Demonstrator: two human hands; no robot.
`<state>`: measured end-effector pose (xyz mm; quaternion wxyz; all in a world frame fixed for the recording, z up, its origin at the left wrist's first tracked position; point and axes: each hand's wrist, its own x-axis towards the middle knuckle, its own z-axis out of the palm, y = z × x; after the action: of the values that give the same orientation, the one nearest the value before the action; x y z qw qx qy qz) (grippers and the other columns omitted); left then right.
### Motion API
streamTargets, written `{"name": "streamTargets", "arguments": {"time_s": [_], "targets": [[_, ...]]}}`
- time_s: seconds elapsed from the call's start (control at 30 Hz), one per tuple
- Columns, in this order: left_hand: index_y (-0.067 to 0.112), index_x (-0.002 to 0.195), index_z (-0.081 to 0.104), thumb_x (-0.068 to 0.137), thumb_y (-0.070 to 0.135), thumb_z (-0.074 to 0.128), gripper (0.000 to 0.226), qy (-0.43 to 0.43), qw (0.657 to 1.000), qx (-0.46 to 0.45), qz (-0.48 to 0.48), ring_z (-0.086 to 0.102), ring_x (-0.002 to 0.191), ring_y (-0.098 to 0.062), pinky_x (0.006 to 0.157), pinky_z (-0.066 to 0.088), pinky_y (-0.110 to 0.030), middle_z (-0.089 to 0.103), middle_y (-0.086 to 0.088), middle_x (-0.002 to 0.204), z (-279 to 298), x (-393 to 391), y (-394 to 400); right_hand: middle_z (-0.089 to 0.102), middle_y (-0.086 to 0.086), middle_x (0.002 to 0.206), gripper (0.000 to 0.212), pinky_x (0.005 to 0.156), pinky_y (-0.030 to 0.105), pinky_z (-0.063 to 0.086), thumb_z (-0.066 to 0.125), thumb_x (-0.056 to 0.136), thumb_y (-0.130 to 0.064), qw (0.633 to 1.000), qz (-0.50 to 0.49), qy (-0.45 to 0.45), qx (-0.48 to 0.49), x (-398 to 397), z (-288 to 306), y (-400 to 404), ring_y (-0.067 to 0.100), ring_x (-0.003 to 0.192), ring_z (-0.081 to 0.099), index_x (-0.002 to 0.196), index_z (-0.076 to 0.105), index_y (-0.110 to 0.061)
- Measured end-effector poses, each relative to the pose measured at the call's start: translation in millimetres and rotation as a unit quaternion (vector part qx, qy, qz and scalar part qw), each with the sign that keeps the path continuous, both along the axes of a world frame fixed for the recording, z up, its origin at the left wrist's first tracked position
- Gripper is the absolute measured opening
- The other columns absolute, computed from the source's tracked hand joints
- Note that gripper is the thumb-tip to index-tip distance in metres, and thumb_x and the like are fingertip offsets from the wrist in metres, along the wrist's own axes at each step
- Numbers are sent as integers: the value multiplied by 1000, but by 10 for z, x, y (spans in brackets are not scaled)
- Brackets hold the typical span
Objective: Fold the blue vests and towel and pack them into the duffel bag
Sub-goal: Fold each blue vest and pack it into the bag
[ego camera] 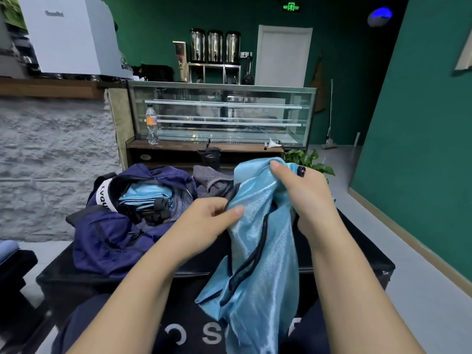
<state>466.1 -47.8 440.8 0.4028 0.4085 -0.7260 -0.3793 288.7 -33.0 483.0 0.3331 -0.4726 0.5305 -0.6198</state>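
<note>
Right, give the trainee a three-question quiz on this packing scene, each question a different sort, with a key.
1. True or false: the duffel bag already holds folded blue fabric.
2. Multiple choice: the grey towel lies (a) inside the bag, (b) on the table behind the held vest, (c) on the floor.
3. Fill in: the light blue vest is gripped by ____ hands.

Key: 1 true, a folded blue vest shows in the opening. 2 b. 3 both: the left hand and the right hand each pinch its upper part.
</note>
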Motion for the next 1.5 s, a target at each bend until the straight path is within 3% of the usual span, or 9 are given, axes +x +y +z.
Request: {"name": "streamTargets", "arguments": {"time_s": [0.2, 0.33, 0.53, 0.73, 0.87, 1.07, 1.23, 1.4, 1.5], "targets": [[5, 89, 66, 82, 33, 56, 30, 263, 961, 65, -48, 64, 72, -18, 65, 51, -26, 70, -11, 84, 217, -50, 149, 64, 17, 77, 56, 70, 34, 41, 69, 76, -55, 998, 9, 57, -7, -86, -102, 9, 21, 71, 55, 82, 65, 0], [14, 96, 65, 90, 23, 50, 19, 317, 944, 86, -32, 65, 75, -18, 67, 53, -29, 69, -6, 86, 271, -20, 136, 72, -3, 71, 32, 73, 30, 49, 55, 95, -38, 995, 34, 93, -25, -73, -163, 32, 10, 72, 66, 76, 66, -15], [21, 109, 63, 95, 5, 44, 28, 302, 947, 106, -32, 68, 76, -19, 62, 56, -30, 70, -6, 92, 283, 60, 163, 65, -3, 60, 39, 70, 21, 47, 43, 99, -39, 984, 122, 129, 17, -6, -165, 119, 4, 59, 58, 71, 55, -15], [20, 117, 58, 62, -9, 50, 63, 316, 940, 112, -55, 61, 103, -45, 91, 48, -56, 62, -27, 116, 292, 127, 151, 41, -7, 44, 40, 47, 18, 28, 56, 87, -50, 961, 181, 205, 39, 70, -161, 203, 9, 44, 34, 65, 68, -19], [9, 117, 57, 76, -20, 36, 54, 325, 933, 128, -89, 66, 82, -33, 67, 57, -39, 66, -24, 103, 301, 113, 178, 41, -9, 49, 33, 44, 17, 25, 70, 77, -51, 949, 182, 256, 33, 180, -205, 202, 6, 43, 31, 75, 69, -18], [-5, 107, 61, 99, 2, 34, 29, 349, 923, 150, -57, 71, 85, -27, 72, 60, -32, 71, -22, 99, 328, 84, 187, 39, -7, 53, 40, 49, 20, 28, 55, 94, -35, 977, 145, 156, 19, 222, -243, 153, 9, 49, 34, 64, 49, -8], [3, 106, 64, 101, 6, 35, 30, 363, 918, 158, -31, 72, 81, -21, 63, 58, -28, 73, -15, 97, 297, 83, 157, 52, 5, 78, 40, 67, 30, 35, 49, 97, -32, 982, 135, 120, 46, 191, -203, 160, 13, 71, 48, 90, 51, 8], [15, 108, 63, 102, 20, 38, 26, 319, 932, 171, -12, 70, 81, -15, 61, 57, -28, 73, -4, 97, 248, 85, 127, 68, 5, 87, 14, 85, 36, 51, 54, 95, -22, 990, 110, 79, 41, 153, -221, 125, 19, 77, 62, 83, 61, -20], [13, 114, 61, 92, 24, 56, 25, 283, 944, 168, -25, 67, 88, -19, 68, 55, -31, 72, -7, 104, 159, 128, 73, 58, -10, 71, 11, 54, 12, 41, 54, 94, -25, 993, 92, 69, 30, 134, -217, 141, 1, 54, 50, 103, 58, -31]]}}
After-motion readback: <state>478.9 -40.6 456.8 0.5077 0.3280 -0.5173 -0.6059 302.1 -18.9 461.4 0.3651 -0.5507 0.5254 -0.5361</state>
